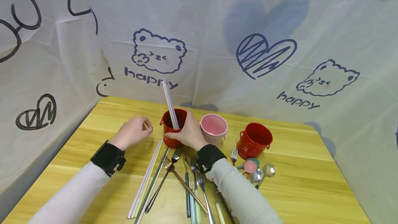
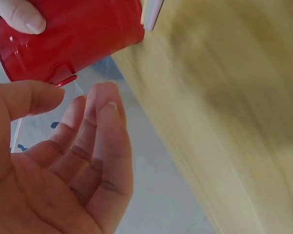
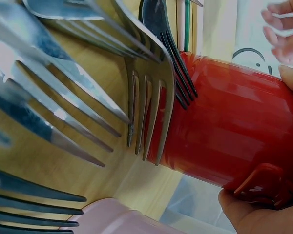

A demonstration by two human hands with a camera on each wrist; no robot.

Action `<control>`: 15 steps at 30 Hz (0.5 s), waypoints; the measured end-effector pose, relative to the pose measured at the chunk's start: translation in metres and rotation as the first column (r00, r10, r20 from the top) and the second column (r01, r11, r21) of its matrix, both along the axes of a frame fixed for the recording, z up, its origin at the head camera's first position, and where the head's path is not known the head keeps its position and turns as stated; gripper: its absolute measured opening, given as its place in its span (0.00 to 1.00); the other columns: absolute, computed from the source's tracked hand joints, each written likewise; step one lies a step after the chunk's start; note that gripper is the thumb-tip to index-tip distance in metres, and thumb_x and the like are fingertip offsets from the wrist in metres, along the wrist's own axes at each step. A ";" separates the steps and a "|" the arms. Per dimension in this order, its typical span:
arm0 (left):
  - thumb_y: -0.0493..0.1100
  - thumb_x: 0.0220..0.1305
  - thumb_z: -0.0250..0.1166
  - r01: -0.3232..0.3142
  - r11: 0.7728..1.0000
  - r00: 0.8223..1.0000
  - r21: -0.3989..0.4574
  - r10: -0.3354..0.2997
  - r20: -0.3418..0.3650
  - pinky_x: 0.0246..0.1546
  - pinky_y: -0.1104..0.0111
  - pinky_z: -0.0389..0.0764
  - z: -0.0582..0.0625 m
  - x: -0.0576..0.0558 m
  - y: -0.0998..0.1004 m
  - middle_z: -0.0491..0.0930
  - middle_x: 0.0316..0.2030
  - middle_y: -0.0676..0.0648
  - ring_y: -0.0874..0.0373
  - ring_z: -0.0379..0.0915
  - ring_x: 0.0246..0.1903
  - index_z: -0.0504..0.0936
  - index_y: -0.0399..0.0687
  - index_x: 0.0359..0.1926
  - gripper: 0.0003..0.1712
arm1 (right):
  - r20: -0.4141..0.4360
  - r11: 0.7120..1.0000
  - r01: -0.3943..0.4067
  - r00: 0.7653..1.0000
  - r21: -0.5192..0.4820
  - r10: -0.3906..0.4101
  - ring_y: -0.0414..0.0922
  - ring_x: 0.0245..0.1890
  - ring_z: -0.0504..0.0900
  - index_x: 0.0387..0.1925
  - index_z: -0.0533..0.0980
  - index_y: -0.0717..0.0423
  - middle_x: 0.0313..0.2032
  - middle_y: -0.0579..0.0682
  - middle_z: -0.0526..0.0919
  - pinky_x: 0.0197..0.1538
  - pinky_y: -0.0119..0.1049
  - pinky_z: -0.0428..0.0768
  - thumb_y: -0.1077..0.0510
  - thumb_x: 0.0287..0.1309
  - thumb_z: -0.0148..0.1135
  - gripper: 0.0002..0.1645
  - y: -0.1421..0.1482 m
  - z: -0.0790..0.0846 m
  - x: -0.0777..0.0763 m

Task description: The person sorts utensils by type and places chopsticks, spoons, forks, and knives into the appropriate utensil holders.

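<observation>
My right hand (image 1: 190, 132) grips the left red bucket (image 1: 171, 142), thumb across its near side and fingers round the right. A few pale chopsticks (image 1: 170, 106) stand tilted inside it, their upper ends well above the rim. Left of the bucket, my left hand (image 1: 132, 132) hovers with loosely bent fingers and holds nothing. In the left wrist view its fingertips (image 2: 107, 90) are close to the bucket's side handle (image 2: 63, 78). More chopsticks (image 1: 144, 182), pink, yellow and green, lie in a bunch on the table below the left hand.
A pink bucket (image 1: 219, 140) stands just right of my right hand, and another red bucket (image 1: 248, 148) farther right. Several forks (image 1: 183, 182) and knives lie crossed in front of the buckets. Several spoons (image 1: 268, 170) are beside the right bucket. A drawn-on cloth backs the wooden table (image 1: 304, 182).
</observation>
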State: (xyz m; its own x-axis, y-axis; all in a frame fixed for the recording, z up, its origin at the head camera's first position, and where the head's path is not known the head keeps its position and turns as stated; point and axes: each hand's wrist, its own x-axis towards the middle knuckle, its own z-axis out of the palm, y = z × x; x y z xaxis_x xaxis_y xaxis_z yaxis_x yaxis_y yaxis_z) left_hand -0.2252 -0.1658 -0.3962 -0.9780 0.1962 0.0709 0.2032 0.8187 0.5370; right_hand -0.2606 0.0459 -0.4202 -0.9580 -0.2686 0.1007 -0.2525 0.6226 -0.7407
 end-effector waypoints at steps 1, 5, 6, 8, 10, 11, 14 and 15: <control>0.41 0.61 0.58 0.005 1.000 1.000 -0.008 -0.005 0.005 0.19 0.66 0.68 -0.001 0.003 -0.001 0.75 0.22 0.47 0.57 0.68 0.19 0.77 0.40 0.33 0.07 | 0.003 1.000 0.001 1.000 -0.001 -0.001 0.44 0.54 0.71 0.63 0.58 0.49 0.57 0.48 0.71 0.57 0.43 0.74 0.44 0.36 0.77 0.54 0.000 0.000 0.000; 0.41 0.60 0.58 0.030 0.998 0.999 -0.049 -0.028 0.041 0.18 0.66 0.67 -0.009 0.014 0.000 0.73 0.19 0.49 0.58 0.66 0.17 0.76 0.43 0.32 0.05 | -0.005 1.000 0.005 1.000 0.010 -0.004 0.43 0.54 0.71 0.63 0.58 0.49 0.57 0.47 0.71 0.57 0.42 0.74 0.43 0.35 0.77 0.54 0.002 -0.001 -0.001; 0.41 0.60 0.58 0.038 0.997 0.998 -0.062 -0.035 0.051 0.18 0.67 0.67 -0.012 0.017 0.000 0.72 0.18 0.49 0.58 0.66 0.17 0.75 0.43 0.32 0.05 | -0.008 1.000 0.003 1.000 0.010 -0.003 0.43 0.54 0.71 0.63 0.58 0.49 0.57 0.47 0.71 0.57 0.42 0.74 0.43 0.36 0.77 0.54 0.003 -0.001 -0.001; 0.40 0.60 0.58 0.055 0.995 0.996 -0.086 -0.049 0.069 0.18 0.67 0.66 -0.017 0.023 0.000 0.70 0.17 0.50 0.58 0.65 0.16 0.74 0.44 0.31 0.05 | -0.009 1.000 0.002 1.000 0.008 -0.002 0.43 0.54 0.71 0.63 0.58 0.50 0.56 0.47 0.71 0.57 0.41 0.74 0.42 0.36 0.77 0.55 0.002 0.000 -0.001; 0.40 0.60 0.59 0.062 0.993 0.995 -0.101 -0.055 0.078 0.17 0.67 0.65 -0.021 0.029 0.000 0.69 0.16 0.51 0.59 0.64 0.15 0.74 0.44 0.30 0.04 | -0.005 1.000 0.001 1.000 0.003 0.000 0.43 0.54 0.71 0.63 0.58 0.50 0.57 0.47 0.71 0.57 0.41 0.74 0.42 0.35 0.77 0.55 0.002 0.000 -0.001; 0.40 0.59 0.59 0.063 0.992 0.995 -0.106 -0.055 0.078 0.17 0.67 0.65 -0.023 0.032 -0.001 0.68 0.15 0.51 0.59 0.64 0.15 0.74 0.44 0.30 0.04 | -0.004 1.000 -0.001 1.000 0.000 0.001 0.44 0.54 0.71 0.63 0.58 0.50 0.57 0.48 0.71 0.57 0.41 0.74 0.42 0.35 0.77 0.55 0.001 0.000 -0.001; 0.39 0.59 0.59 0.067 0.992 0.995 -0.111 -0.057 0.085 0.17 0.67 0.66 -0.025 0.039 -0.001 0.68 0.15 0.51 0.59 0.63 0.15 0.74 0.44 0.29 0.04 | 0.002 1.000 -0.001 1.000 0.000 0.001 0.43 0.54 0.71 0.63 0.58 0.50 0.57 0.47 0.71 0.57 0.41 0.73 0.42 0.35 0.77 0.55 0.000 0.001 0.000; 0.39 0.59 0.59 0.068 0.992 0.994 -0.110 -0.058 0.092 0.17 0.67 0.66 -0.025 0.042 0.000 0.68 0.15 0.51 0.59 0.63 0.15 0.74 0.44 0.29 0.04 | 0.004 1.000 0.000 1.000 0.001 0.000 0.43 0.54 0.71 0.63 0.58 0.50 0.57 0.47 0.71 0.57 0.41 0.73 0.42 0.35 0.77 0.55 0.001 0.001 0.000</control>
State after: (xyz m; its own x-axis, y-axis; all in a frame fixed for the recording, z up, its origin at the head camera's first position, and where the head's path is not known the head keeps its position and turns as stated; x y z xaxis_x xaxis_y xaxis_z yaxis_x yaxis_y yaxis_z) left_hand -0.1837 -0.1658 -0.4215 -0.9648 0.2596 -0.0414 0.2122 0.8622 0.4600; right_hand -0.2605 0.0465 -0.4194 -0.9583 -0.2689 0.0963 -0.2495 0.6236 -0.7409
